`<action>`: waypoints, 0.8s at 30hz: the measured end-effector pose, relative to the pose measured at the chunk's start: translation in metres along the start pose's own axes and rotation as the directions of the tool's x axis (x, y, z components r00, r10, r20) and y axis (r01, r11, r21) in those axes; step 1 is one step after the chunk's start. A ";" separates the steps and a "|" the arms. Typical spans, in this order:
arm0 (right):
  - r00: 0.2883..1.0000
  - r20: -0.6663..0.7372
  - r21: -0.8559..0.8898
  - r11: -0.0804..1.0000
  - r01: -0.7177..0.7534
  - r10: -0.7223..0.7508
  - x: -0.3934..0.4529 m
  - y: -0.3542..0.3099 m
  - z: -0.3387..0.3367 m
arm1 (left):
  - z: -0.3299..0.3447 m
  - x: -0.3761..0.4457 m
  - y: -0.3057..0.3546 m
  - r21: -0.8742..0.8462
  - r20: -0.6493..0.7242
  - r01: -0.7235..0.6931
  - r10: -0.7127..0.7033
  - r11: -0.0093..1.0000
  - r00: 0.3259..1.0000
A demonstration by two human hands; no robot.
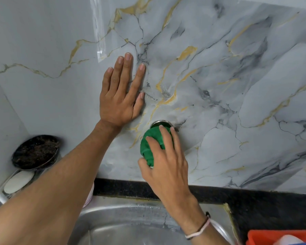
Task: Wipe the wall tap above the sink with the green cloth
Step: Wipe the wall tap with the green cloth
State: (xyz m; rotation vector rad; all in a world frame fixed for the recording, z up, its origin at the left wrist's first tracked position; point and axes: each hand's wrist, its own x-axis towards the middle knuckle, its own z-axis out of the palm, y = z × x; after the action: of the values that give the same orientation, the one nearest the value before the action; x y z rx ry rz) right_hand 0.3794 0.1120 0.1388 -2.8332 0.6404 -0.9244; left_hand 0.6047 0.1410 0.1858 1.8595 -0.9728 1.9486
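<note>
Tap [160, 123]: only its metal base shows above the right hand's [166, 167] grip, closed around the green cloth [148, 147]. Left hand [119, 96] flat on wall. Best twist cloth around, pressing evenly.

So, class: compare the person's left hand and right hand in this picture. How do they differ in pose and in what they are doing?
The left hand lies flat and open against the marble wall, fingers extended; the right hand is curled. The left hand holds nothing; the right hand grips the green cloth over the tap. The left hand sits higher, the right lower, above the sink. Both are bare.
</note>
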 end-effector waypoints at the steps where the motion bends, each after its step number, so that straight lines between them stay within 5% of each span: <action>1: 0.999 -0.037 0.028 1.000 0.011 -0.010 -0.006 0.004 0.003 | 0.001 -0.001 0.000 0.000 0.001 0.002 -0.002 1.000 1.000; 14: 0.941 -0.140 0.001 0.950 0.312 -0.309 -0.071 0.027 0.020 | -0.004 0.000 -0.001 0.014 0.054 0.009 -0.010 1.000 0.998; 20: 0.952 -0.099 0.258 0.916 0.306 -0.290 -0.110 0.038 0.005 | -0.060 0.013 0.014 -0.165 0.349 0.172 -0.106 0.971 0.931; 22: 1.000 -0.007 0.610 0.792 0.026 -0.027 -0.128 0.043 -0.012 | -0.103 0.009 0.025 -0.349 0.503 0.407 -0.197 0.844 0.841; 24: 0.919 0.284 0.876 0.317 -0.364 0.271 -0.139 0.051 -0.039 | -0.159 -0.007 0.045 -0.435 0.618 0.642 -0.309 0.631 0.723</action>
State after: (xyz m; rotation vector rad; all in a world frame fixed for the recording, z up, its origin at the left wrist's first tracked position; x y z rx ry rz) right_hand 0.2366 0.1253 0.0838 -1.6072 0.4221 -0.7197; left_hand 0.4545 0.2103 0.1755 1.9281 -0.9294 0.6814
